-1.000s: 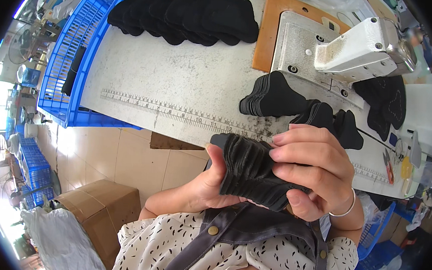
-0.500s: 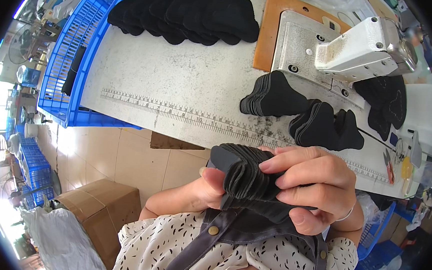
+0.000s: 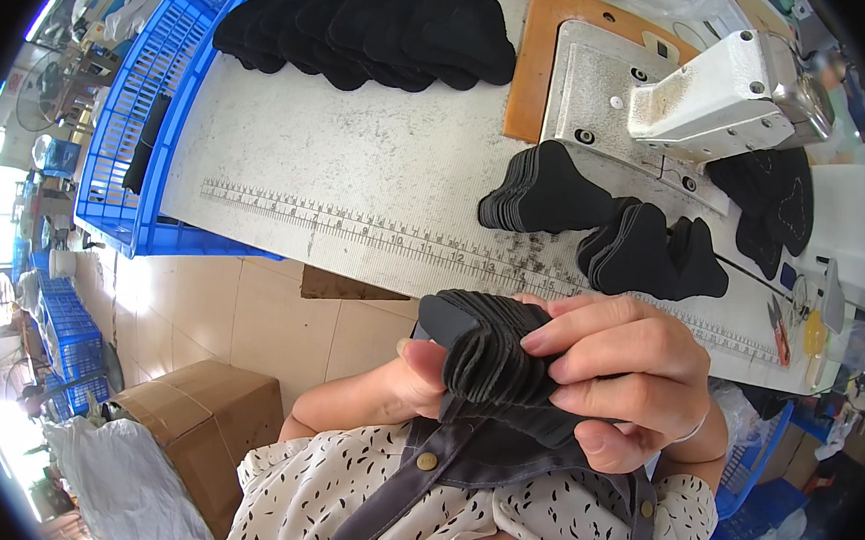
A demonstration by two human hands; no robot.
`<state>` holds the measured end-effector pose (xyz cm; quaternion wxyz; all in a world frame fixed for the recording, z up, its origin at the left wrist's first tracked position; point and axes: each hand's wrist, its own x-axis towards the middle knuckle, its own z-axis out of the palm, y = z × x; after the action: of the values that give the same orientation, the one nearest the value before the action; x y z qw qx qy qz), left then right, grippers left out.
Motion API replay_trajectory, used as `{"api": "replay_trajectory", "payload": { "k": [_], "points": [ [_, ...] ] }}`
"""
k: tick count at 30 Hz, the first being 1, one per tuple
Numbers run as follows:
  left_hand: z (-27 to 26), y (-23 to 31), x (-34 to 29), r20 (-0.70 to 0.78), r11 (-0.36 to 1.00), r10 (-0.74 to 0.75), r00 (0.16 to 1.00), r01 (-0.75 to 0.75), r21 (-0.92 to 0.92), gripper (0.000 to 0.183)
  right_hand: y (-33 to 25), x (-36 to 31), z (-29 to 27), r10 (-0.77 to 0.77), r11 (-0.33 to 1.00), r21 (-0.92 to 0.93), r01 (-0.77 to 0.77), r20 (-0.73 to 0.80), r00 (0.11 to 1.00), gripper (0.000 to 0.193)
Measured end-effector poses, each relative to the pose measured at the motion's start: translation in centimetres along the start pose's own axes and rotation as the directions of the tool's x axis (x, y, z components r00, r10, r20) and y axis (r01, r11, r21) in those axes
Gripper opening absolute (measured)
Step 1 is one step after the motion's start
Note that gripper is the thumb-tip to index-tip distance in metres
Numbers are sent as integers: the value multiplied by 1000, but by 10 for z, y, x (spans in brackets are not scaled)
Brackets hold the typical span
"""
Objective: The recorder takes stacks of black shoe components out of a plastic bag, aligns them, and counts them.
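Observation:
In front of my chest, off the table's near edge, I hold a thick stack of black fabric pieces (image 3: pixel 492 349). My left hand (image 3: pixel 419 374) grips the stack from its left end, thumb against the side; its other fingers are hidden behind the pieces. My right hand (image 3: pixel 636 375) is closed on the right side, fingertips pressed along the layered edges. Just beyond my hands, two more stacks of black cut pieces, one stack (image 3: pixel 558 191) and another stack (image 3: pixel 649 253), lie on the white table (image 3: pixel 360 155).
A white sewing machine (image 3: pixel 705 103) stands at the far right, with stitched black pieces (image 3: pixel 768 203) beside it. Overlapping black pieces (image 3: pixel 369 30) lie at the back. A blue crate (image 3: pixel 146 140) is on the left, red-handled scissors (image 3: pixel 780 334) at right, a cardboard box (image 3: pixel 206 425) below.
Very little differs. My right fingers have shifted slightly along the stack's edges, and both hands still hold it in the same place.

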<state>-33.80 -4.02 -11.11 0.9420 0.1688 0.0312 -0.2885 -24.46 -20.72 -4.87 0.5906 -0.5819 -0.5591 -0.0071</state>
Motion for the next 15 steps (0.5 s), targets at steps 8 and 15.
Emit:
{"api": "replay_trajectory", "payload": {
  "k": [8, 15],
  "points": [
    [8, 6, -6, -107, 998, -50, 993, 52, 18, 83, 0, 2, -1, 11, 1000, 14, -11, 5, 1000, 20],
    [9, 6, -2, 136, 988, 25, 990, -4, -152, 88, 2, 3, 0, 13, 998, 62, -13, 1, 1000, 19]
  ]
}}
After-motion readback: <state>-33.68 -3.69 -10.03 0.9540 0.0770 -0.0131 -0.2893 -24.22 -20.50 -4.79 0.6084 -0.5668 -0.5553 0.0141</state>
